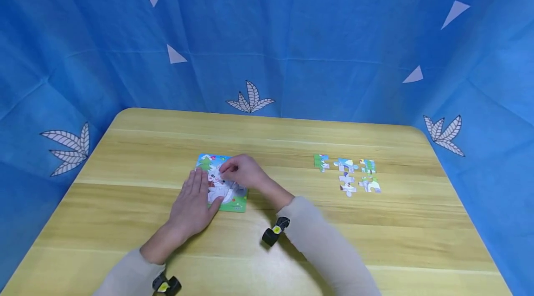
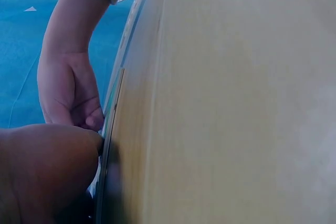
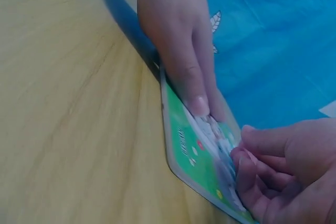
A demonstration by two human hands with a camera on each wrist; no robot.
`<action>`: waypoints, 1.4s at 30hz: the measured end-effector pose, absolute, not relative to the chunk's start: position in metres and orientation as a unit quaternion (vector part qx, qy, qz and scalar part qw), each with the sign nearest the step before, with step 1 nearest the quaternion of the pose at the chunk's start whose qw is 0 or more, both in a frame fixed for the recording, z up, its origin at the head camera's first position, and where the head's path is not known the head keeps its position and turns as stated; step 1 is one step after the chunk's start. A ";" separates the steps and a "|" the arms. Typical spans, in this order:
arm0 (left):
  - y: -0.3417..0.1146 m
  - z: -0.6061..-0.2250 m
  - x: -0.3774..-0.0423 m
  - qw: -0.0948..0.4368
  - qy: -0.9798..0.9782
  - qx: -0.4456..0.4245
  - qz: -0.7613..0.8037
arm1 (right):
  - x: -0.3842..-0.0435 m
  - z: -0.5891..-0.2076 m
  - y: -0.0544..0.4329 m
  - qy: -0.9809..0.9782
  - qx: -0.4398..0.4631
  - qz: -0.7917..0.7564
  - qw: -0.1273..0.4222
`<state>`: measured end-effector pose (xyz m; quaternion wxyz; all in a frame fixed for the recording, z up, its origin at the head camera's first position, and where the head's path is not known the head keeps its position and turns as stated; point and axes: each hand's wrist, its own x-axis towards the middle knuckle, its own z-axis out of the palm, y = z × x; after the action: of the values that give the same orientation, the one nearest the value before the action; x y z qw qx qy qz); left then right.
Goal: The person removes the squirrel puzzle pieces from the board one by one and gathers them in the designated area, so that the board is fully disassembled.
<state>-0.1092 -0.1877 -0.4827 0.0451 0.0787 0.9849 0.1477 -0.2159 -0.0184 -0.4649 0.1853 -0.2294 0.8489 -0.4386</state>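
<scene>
A jigsaw puzzle board [image 1: 238, 204] with a white cartoon animal, a tree and a green border lies on the table, left of the middle. My left hand [image 1: 193, 203] rests on its left side, fingers straight and thumb across the lower edge; in the right wrist view the thumb [image 3: 198, 106] lies on the picture. Over the board's upper right, my right hand [image 1: 244, 173] pinches a puzzle piece at the picture's surface with curled fingers. The fingers mostly hide that piece. The left wrist view shows the right hand [image 2: 79, 98] beyond the left thumb.
Several loose puzzle pieces [image 1: 346, 165] lie on the right part of the wooden table [image 1: 292, 140], apart from the board. A blue cloth [image 1: 267, 17] with white triangles and leaf prints stands behind and beside the table.
</scene>
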 end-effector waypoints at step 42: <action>-0.202 -0.486 -0.105 0.057 0.978 0.043 0.195 | -0.201 -0.466 -0.053 0.922 -0.186 -0.305 0.149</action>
<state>-0.1045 -0.2020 -0.4859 0.0567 0.0427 0.9782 0.1954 -0.2014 -0.0533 -0.4657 0.1488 -0.1859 0.9222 -0.3046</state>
